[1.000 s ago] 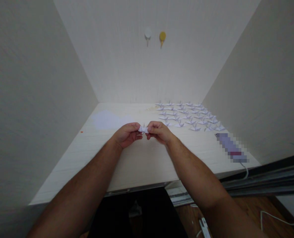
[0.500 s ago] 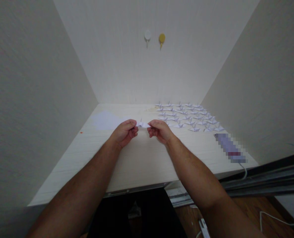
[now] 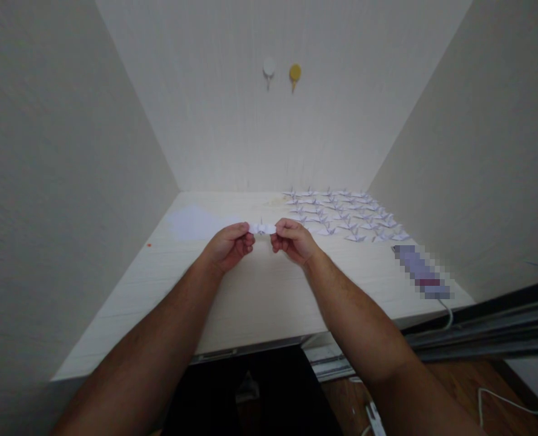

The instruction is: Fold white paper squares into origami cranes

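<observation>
Between my two hands a small white paper crane [image 3: 262, 229] is held above the table, its wings stretched out sideways. My left hand [image 3: 233, 244] pinches one wing tip between thumb and fingers. The opposite wing is pinched by my right hand [image 3: 293, 240]. A thin point of the crane sticks up at its middle. Several finished paper cranes [image 3: 341, 212] stand in rows behind and to the right of my right hand. White paper sheets [image 3: 191, 221] lie on the table beyond my left hand.
The pale table [image 3: 259, 290] is walled in on three sides. A pixelated flat object [image 3: 420, 272] with a cable lies at the right edge. Two hooks, one white [image 3: 269, 68] and one yellow [image 3: 295, 74], hang on the back wall. A small orange dot [image 3: 149, 245] marks the left side.
The crane's wings now look flatter and more spread, and my right hand has shifted very slightly to the right. Both hands keep their pinch.
</observation>
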Tool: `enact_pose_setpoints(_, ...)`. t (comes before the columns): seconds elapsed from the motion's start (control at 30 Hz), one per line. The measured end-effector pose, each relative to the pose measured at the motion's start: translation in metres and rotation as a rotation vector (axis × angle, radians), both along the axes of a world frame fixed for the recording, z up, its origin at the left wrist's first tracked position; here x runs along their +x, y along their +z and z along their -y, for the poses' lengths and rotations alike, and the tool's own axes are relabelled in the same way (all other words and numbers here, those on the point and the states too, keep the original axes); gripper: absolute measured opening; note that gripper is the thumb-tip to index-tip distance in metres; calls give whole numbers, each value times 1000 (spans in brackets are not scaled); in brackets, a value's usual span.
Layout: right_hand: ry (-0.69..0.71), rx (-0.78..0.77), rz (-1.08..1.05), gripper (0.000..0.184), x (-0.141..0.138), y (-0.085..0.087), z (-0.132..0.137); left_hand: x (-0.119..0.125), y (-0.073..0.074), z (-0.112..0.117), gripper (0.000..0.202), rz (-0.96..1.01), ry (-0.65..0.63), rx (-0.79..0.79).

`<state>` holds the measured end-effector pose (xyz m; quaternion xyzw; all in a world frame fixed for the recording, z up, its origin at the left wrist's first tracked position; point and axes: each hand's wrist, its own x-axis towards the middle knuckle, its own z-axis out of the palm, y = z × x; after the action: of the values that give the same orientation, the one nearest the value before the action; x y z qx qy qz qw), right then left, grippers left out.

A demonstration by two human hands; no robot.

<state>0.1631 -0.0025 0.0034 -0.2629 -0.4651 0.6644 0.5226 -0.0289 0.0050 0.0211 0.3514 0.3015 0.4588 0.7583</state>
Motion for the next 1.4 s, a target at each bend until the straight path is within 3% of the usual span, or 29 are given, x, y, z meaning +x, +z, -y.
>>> enact_pose_setpoints(0.33, -37, 36, 52, 38, -1, 0, 2, 8, -3, 0, 19, -29, 36, 29)
enact_pose_setpoints(0.53, -67, 17, 64, 39, 1, 0, -1, 13, -4, 2, 9, -36, 71, -16)
enact_pose_setpoints(0.67, -305, 13, 110, 33, 0, 2, -5, 15, -5, -2, 5, -9, 199, -42)
enact_pose_setpoints(0.77, -529, 118, 254, 34, -6, 3, -2, 16, -6, -5, 12, -1, 345, -42)
enact_pose_setpoints(0.83, -614, 212, 375, 38, -13, 1, 3, 18, -6, -5, 14, 10, 378, -29)
enact_pose_setpoints(0.93, -708, 294, 574, 33, -24, -2, 8, 22, -7, -2, 15, 27, 342, 6)
enact_pose_setpoints(1.03, -781, 308, 718, 16, -28, -4, 8, 26, -8, 1, 15, 6, 282, 35)
enact_pose_setpoints(1.13, -840, 281, 818, 14, -25, 3, 7, 26, -8, 2, 14, -4, 228, 48)
enact_pose_setpoints(1.27, -930, 228, 915, 16, -4, 22, 12, 22, -6, 0, 20, -39, 207, 17)
enact_pose_setpoints(1.4, -1008, 201, 1068, 17, 39, 31, 32, 18, -5, -1, 18, -71, 232, 24)
